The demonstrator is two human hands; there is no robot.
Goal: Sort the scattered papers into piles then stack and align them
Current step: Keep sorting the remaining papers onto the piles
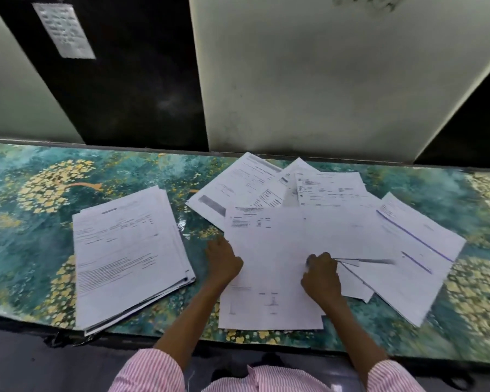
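Both hands rest on the loose sheets to the right of the pile. The left hand lies curled at the left edge of the big front sheet, knuckles up, touching the paper; whether it pinches that edge I cannot tell. The right hand sits on the same sheet's right side, fingers bunched where a thin sheet edge lifts off to the right, seemingly nipping it, though blur hides the grip.

The pile is a thick stack of printed pages left of both hands, so the left hand is the nearer one. Its long axis runs from the near edge of the worktop toward the wall, slightly tilted, and its lower edges are fanned, not yet squared. The scattered papers spread right of the pile, overlapping at many angles, the farthest reaching the worktop's back edge.

All sheets are thin, white, flat rectangles with faint print, likely slippery on the glossy teal and yellow flowered surface. Any sheet bound for the pile must travel leftward.
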